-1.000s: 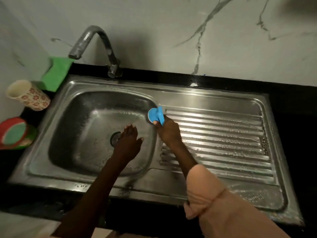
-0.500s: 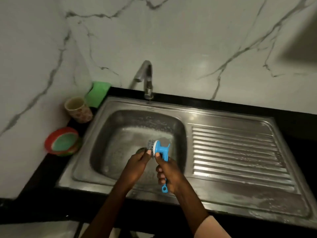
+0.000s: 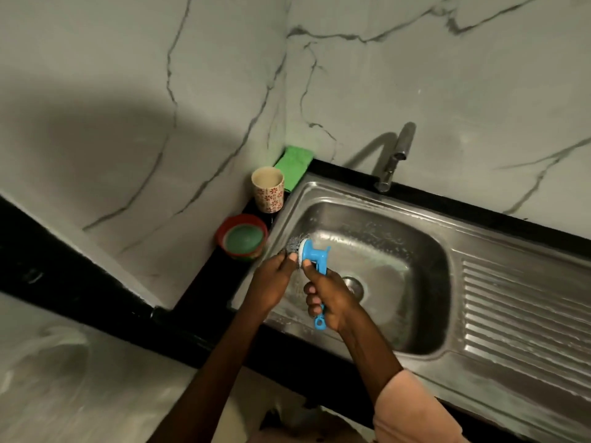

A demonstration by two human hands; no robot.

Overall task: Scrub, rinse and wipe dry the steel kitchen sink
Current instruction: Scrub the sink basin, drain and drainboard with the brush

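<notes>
The right hand (image 3: 332, 298) is wrapped around the blue handle of the scrubber (image 3: 315, 262), thumb up near its neck, the hanging loop poking out below the little finger. The left hand (image 3: 275, 282) has its fingertips pinched on the grey steel-wool head (image 3: 292, 246), seemingly seating or fluffing it on its holder. Both are poised over the near left rim of the steel sink (image 3: 479, 251), whose basin shows soapy streaks around the drain (image 3: 353, 287), with foam also lying along the ribbed drainboard (image 3: 527, 314). To my eye the scrubbing is part done and the tool is being readied for another pass. To do it well, I would make sure the wool sits firm on the head, then let go with the left hand and work in small overlapping circles, following the corners and the ring around the drain where grime collects. Pressure should stay moderate, since steel wool may scratch. The tap (image 3: 395, 158) stands at the back; a green cloth (image 3: 294, 163), a flowered cup (image 3: 268, 188) and a red bowl (image 3: 241, 238) sit on the black worktop (image 3: 208, 292) to the left.
</notes>
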